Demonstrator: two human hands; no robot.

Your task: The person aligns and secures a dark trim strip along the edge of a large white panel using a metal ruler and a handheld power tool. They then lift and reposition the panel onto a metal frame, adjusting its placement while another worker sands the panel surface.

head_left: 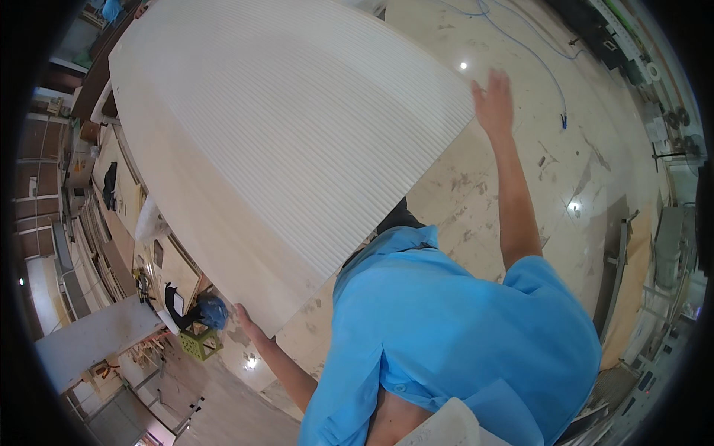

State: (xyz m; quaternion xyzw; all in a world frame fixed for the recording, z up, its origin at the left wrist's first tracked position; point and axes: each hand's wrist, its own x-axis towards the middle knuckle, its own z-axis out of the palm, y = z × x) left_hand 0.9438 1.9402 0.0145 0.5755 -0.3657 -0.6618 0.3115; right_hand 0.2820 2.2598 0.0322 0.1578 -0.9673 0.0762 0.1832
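Note:
A large white panel with a finely ribbed face and a smooth border strip (pixel 290 111) stretches away from my body. My left hand (pixel 243 318) is at its near left edge, closed around the border, with some fingers hidden by the panel. Beside the panel's right corner, my right hand (pixel 494 100) is raised with its fingers stretched out. It looks slightly blurred and holds nothing; whether its thumb side touches the corner I cannot tell. At the far left corner, part of another person's hand (pixel 141 10) shows by the panel.
A blue air hose (pixel 554 78) lies on the stained floor at the right. To the left are a green crate (pixel 199 343), a blue plastic bag (pixel 213 312) and a workbench (pixel 111 334). Boards and metal frames (pixel 621 275) lean along the right side.

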